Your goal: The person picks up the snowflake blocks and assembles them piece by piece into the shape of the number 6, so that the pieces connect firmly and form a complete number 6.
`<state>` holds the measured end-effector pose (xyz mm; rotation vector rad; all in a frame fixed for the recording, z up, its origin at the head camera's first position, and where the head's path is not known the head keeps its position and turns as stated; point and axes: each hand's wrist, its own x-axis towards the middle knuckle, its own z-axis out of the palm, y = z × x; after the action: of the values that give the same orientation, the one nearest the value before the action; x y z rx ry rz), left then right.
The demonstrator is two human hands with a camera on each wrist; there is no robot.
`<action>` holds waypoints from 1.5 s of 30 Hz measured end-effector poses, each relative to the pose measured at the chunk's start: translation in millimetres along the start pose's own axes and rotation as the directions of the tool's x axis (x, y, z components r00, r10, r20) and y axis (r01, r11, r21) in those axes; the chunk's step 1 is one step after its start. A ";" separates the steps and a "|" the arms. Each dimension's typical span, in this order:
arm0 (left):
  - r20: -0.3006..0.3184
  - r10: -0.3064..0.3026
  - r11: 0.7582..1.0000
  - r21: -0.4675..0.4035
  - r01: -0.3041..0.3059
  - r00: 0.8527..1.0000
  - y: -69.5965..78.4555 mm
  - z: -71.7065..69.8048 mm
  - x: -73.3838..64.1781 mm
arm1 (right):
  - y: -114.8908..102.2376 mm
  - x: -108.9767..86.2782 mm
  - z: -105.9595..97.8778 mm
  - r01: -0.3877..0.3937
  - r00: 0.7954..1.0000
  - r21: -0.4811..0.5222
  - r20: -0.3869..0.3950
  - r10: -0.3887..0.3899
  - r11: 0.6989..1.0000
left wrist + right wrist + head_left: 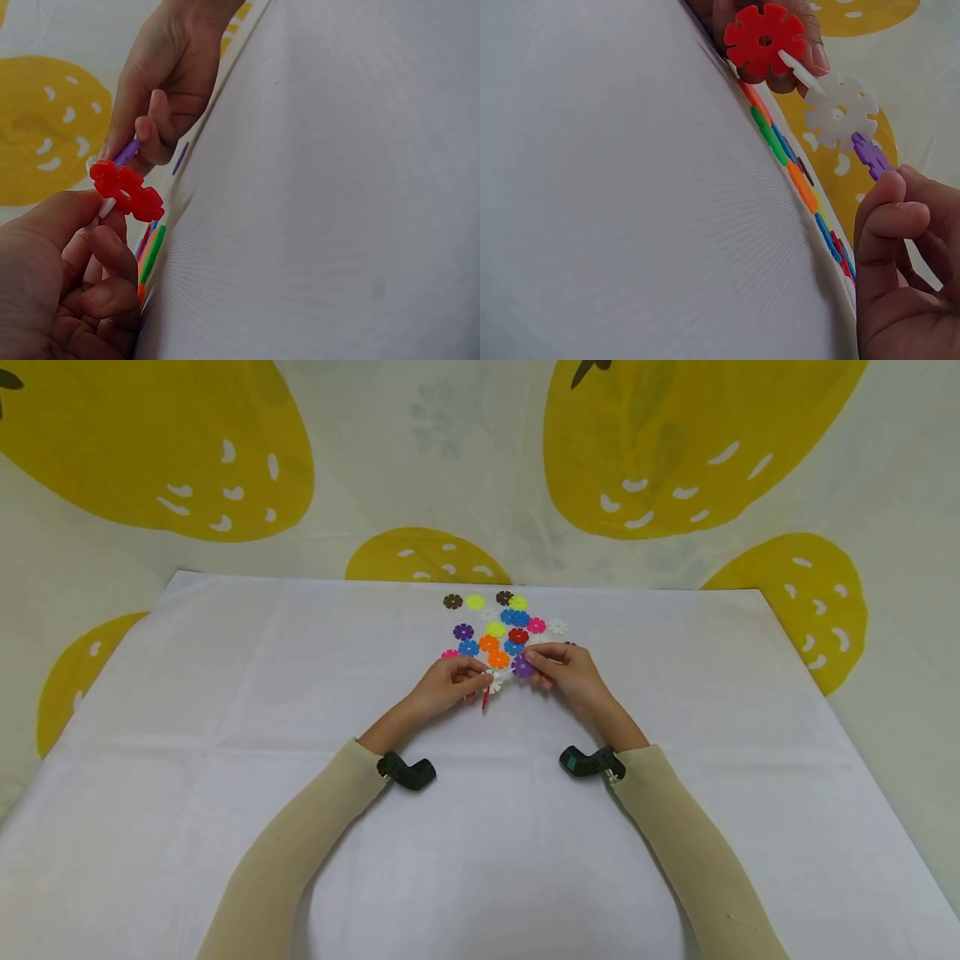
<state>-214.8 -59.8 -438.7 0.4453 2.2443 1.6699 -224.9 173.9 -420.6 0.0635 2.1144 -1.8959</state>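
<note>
Behind the white slotted disc [825, 112], well apart from it, hangs a pale backdrop [480, 460] printed with big yellow fruit [247, 427]. Beneath that disc spreads the white tablecloth [480, 860], plain enough, I'd say, to make each coloured piece easy to spot. Two beige sleeves [258, 868] reach in from the disc's near side, one to its left and one to its right, which leaves it between both hands.

Just beyond the disc lies a loose spread of flower-shaped slotted discs [495, 664], orange, blue, yellow, brown and more, presumably kept there for easy reach.

On the disc's left, the left hand [450, 682] has its fingers curled, thumb and forefinger pinching an edge-on white piece [799, 71], perhaps a second disc; how it joins the first I can't tell. On the disc's right, the right hand [566, 672] is nearly closed too, thumb and forefinger gripping a purple disc [522, 666] by its rim, probably so the notches facing the white one stay free. Whether those two are locked or merely touching, I can't make out.

Beside the white disc, on its left-hand side, the red disc [780, 30] seems slotted onto the edge-on piece, which would explain why no finger needs to grip it
</note>
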 end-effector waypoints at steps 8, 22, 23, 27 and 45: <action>0.005 0.007 1.000 0.021 -0.008 1.000 0.5 0.3 -0.3 | 3.3 -2.3 1.4 0.034 0.998 -0.009 0.051 -0.034 0.999; -0.015 0.023 0.998 0.062 -0.022 1.000 0.6 -1.6 -2.9 | 3.0 -3.1 10.2 0.037 0.998 -0.014 0.056 -0.036 0.999; -0.017 0.027 0.998 0.050 -0.026 0.999 1.1 -1.5 -2.9 | 2.7 -3.6 10.8 0.039 0.997 -0.005 0.064 -0.038 0.999; 0.000 0.046 0.999 0.004 -0.046 0.999 1.2 -1.3 -2.7 | 2.9 -5.3 13.1 0.042 0.994 0.016 0.098 -0.044 0.999; 0.035 0.045 0.997 0.056 -0.047 0.998 -0.7 -1.6 -1.6 | 6.6 -6.7 17.4 0.076 0.977 0.011 0.199 -0.077 0.997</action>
<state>-214.1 -62.1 -438.8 0.5389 2.2784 1.6116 -213.7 158.8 -426.8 -0.2020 2.0056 -1.8630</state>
